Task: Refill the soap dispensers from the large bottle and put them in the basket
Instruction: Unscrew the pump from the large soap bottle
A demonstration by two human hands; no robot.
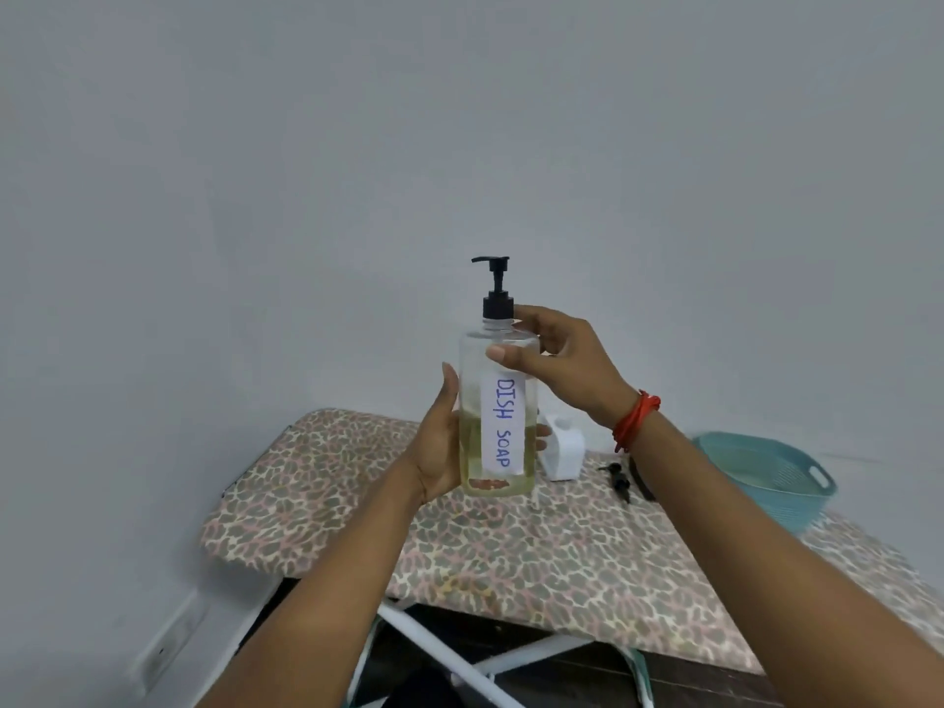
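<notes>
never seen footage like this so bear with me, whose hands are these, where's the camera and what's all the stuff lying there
There is no machine here, only a person's two bare hands. The single picture comes from a camera worn on the person's head, looking forward and down.

The left hand grips the lower part of a clear bottle labelled DISH SOAP, which is upright and partly filled with yellowish liquid. The right hand, with a red band on its wrist, holds the bottle's shoulder just below its black pump.

Below is a leopard-print board. On it stand a white container with its top open, probably a dispenser, and a loose pump head lying beside it. A teal basket sits at the right.
</notes>
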